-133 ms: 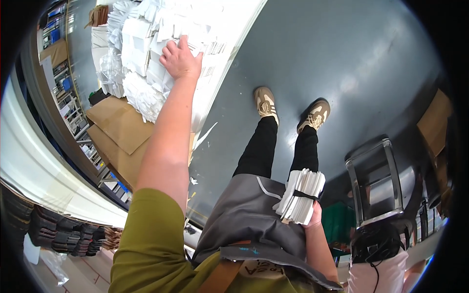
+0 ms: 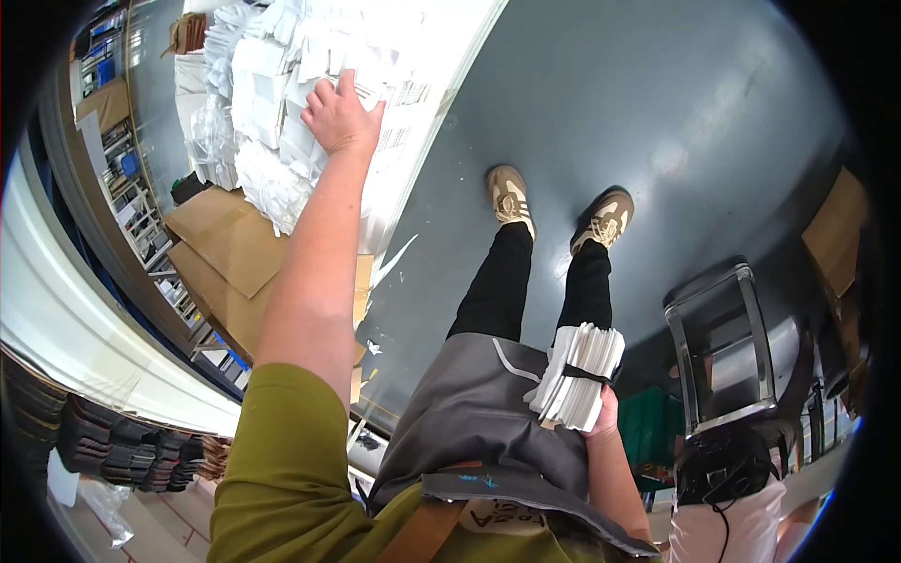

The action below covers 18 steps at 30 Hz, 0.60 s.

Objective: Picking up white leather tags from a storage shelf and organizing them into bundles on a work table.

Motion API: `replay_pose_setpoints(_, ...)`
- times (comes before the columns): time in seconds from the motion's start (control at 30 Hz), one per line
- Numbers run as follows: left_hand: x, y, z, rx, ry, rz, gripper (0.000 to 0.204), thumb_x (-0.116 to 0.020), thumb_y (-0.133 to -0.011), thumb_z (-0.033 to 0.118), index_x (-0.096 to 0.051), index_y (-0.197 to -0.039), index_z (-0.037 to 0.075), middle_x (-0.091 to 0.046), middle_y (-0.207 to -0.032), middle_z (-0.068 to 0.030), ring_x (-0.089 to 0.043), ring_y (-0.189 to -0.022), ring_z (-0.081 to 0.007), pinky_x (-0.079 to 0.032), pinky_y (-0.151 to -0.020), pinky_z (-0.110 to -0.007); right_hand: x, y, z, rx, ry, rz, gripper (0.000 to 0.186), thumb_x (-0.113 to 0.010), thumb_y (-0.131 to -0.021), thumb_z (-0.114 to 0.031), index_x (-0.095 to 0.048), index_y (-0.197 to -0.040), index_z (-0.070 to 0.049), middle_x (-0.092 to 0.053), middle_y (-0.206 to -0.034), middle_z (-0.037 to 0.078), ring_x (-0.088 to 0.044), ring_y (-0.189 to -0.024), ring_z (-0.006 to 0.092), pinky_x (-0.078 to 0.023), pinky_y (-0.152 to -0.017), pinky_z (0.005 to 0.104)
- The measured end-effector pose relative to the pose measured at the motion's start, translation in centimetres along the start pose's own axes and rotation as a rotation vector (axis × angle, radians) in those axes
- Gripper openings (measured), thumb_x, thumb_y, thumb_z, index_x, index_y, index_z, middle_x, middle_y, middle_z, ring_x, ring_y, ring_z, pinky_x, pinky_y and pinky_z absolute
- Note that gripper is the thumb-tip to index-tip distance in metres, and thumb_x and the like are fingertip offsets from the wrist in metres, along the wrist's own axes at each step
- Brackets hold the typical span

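My left hand (image 2: 340,120) is stretched over a heap of white paper stacks and crumpled wrapping (image 2: 258,84) on the white surface at upper left. Its fingers are apart and bent at the tips, resting on or just over the papers; contact is unclear. Low at my right side, in front of my grey apron, my right hand (image 2: 603,413) grips a thick bundle of white paper pieces (image 2: 570,399) bound with a black band. Most of that hand is hidden behind the bundle.
Brown cardboard (image 2: 216,235) lies beside the heap. A metal-framed stand or trolley (image 2: 749,328), a green crate (image 2: 648,436) and cardboard (image 2: 831,225) are at the right. Stacks of dark items (image 2: 117,436) sit at lower left. Grey floor (image 2: 685,103) surrounds my feet.
My left hand and forearm have shifted slightly to the left over the paper heap. My right hand and the bundle are almost unchanged.
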<state>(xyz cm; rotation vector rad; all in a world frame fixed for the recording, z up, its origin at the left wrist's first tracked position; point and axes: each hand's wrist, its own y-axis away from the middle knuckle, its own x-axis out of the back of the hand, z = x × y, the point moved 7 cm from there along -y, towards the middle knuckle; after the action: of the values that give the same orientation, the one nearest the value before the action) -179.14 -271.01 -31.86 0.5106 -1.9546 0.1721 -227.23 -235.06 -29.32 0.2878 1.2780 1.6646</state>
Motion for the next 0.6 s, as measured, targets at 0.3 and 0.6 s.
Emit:
replay_pose_setpoints(0.3, 0.4, -0.2, -0.7, -0.036, -0.008, 0.001, 0.064, -0.081, -0.064, 0.042, -0.056, -0.119, 0.023, -0.047, -0.113, -0.0053, -0.044, -0.108, -0.0255, -0.037, -0.091, -0.041, -4.2, 0.4, -0.5, -0.005, 0.018, -0.073, 0.078, -0.078, -0.067, -0.031, -0.047, -0.131, -0.001, -0.058, -0.123, 0.017, -0.059, -0.110, 0.0352, -0.048, -0.096, 0.0496)
replay_pose_setpoints(0.6, 0.1, -0.1, 0.3, -0.059, -0.011, -0.027, 0.059, -0.081, -0.064, 0.043, -0.060, -0.114, 0.021, -0.047, -0.115, -0.0059, -0.044, -0.110, -0.0264, -0.037, -0.092, -0.040, -0.1, 0.2, -0.4, 0.031, -0.032, -0.019, 0.071, -0.078, -0.069, -0.029, -0.051, -0.128, -0.001, -0.062, -0.118, 0.015, -0.061, -0.106, 0.0324, -0.052, -0.091, 0.0471)
